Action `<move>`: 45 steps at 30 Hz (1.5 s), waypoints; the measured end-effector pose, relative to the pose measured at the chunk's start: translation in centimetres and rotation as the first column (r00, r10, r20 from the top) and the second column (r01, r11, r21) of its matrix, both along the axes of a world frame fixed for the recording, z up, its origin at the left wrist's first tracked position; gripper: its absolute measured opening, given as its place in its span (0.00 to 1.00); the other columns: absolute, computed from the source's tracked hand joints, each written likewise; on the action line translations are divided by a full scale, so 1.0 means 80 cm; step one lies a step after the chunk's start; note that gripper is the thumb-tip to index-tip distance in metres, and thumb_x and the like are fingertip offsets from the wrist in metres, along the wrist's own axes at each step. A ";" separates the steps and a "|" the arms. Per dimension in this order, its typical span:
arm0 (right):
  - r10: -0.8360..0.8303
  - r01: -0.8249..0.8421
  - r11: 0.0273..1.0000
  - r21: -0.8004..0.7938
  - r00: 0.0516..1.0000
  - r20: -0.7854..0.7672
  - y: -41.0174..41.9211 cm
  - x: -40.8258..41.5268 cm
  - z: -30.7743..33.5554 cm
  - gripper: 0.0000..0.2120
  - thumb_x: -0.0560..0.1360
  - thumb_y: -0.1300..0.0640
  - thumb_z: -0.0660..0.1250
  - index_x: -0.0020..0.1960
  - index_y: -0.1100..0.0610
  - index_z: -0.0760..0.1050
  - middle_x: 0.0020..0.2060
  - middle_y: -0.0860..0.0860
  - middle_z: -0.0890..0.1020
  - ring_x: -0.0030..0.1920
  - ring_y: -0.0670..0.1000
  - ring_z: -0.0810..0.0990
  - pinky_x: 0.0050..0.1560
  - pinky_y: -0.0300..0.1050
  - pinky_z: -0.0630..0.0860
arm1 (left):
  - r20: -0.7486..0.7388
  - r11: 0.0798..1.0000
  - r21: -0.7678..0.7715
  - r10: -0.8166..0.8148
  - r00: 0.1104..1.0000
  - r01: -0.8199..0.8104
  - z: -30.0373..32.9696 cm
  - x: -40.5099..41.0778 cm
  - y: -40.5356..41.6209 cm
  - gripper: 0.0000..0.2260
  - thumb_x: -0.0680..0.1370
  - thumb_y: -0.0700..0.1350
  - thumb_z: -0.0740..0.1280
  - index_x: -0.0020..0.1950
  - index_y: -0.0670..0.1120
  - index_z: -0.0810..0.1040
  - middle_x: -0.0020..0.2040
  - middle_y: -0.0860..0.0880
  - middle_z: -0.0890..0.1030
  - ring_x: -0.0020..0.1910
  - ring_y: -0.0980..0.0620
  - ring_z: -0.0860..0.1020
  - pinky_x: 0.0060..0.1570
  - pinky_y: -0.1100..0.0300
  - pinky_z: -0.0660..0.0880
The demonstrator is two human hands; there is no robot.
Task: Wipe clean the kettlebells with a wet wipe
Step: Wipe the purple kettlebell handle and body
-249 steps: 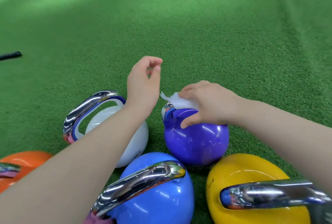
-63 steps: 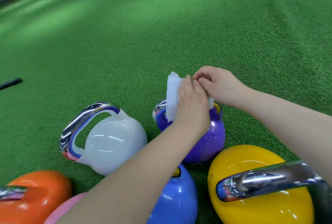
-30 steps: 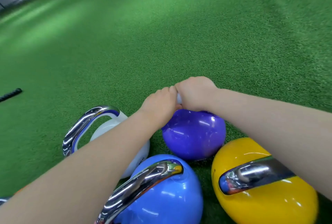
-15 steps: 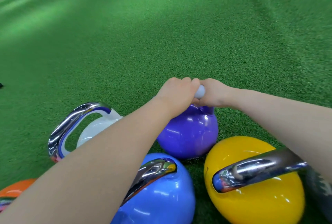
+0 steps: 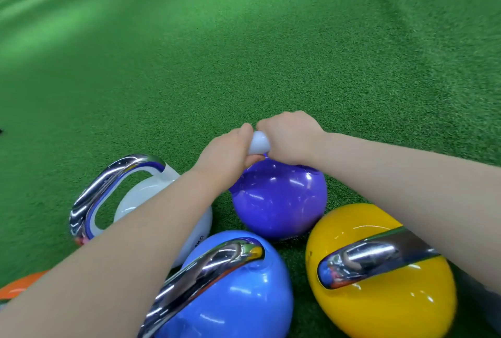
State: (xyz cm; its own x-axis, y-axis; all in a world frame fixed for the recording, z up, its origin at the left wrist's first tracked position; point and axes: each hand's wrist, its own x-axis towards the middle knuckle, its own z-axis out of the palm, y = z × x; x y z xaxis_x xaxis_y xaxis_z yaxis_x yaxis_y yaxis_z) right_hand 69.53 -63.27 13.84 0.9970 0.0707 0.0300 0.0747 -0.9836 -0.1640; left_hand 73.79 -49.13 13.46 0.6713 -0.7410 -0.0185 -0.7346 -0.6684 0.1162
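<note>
Nearest me sit the blue kettlebell (image 5: 238, 297) and, to its right, the yellow kettlebell (image 5: 379, 294): glossy, rounded, slick shells under hard chrome handles, surely heavy, best steadied by the handle. Just beyond, the purple kettlebell (image 5: 279, 199) stands on the turf (image 5: 244, 53), the white kettlebell (image 5: 160, 202) to its left. Over its top my left hand (image 5: 226, 156) and right hand (image 5: 291, 137) curl their fingers round the wet wipe (image 5: 259, 142), soft and limp, wrapped where the handle is.
</note>
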 end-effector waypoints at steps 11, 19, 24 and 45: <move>-0.093 0.230 0.890 0.392 0.936 -0.339 -0.055 -0.008 -0.024 0.08 0.69 0.57 0.71 0.40 0.54 0.71 0.32 0.50 0.77 0.35 0.54 0.77 0.31 0.38 0.71 | 0.246 0.934 0.349 -0.168 0.955 0.075 0.019 -0.015 -0.083 0.14 0.80 0.49 0.60 0.60 0.42 0.65 0.56 0.44 0.77 0.53 0.42 0.77 0.42 0.56 0.63; -0.026 0.313 0.814 0.488 0.861 -0.508 -0.083 -0.023 -0.016 0.19 0.65 0.59 0.76 0.53 0.56 0.74 0.49 0.51 0.80 0.52 0.52 0.77 0.54 0.44 0.72 | 0.306 0.889 0.436 -0.292 0.906 0.139 0.016 -0.033 -0.120 0.14 0.80 0.47 0.57 0.63 0.42 0.66 0.60 0.44 0.75 0.58 0.43 0.76 0.51 0.55 0.66; 0.080 0.288 0.609 0.739 0.905 -0.418 -0.102 -0.035 0.002 0.33 0.67 0.72 0.70 0.69 0.56 0.66 0.58 0.49 0.78 0.59 0.46 0.76 0.64 0.42 0.68 | 0.410 0.881 0.420 -0.397 0.821 0.217 0.006 -0.038 -0.104 0.14 0.79 0.39 0.49 0.64 0.42 0.64 0.61 0.44 0.71 0.57 0.43 0.73 0.53 0.53 0.66; -0.178 0.210 0.934 0.291 0.975 -0.131 -0.035 -0.007 -0.028 0.06 0.71 0.62 0.64 0.38 0.55 0.68 0.38 0.51 0.75 0.41 0.54 0.72 0.38 0.43 0.64 | -0.083 0.982 -0.128 0.130 0.988 -0.140 0.011 0.003 0.010 0.15 0.72 0.57 0.67 0.51 0.48 0.75 0.44 0.50 0.74 0.46 0.48 0.73 0.43 0.56 0.67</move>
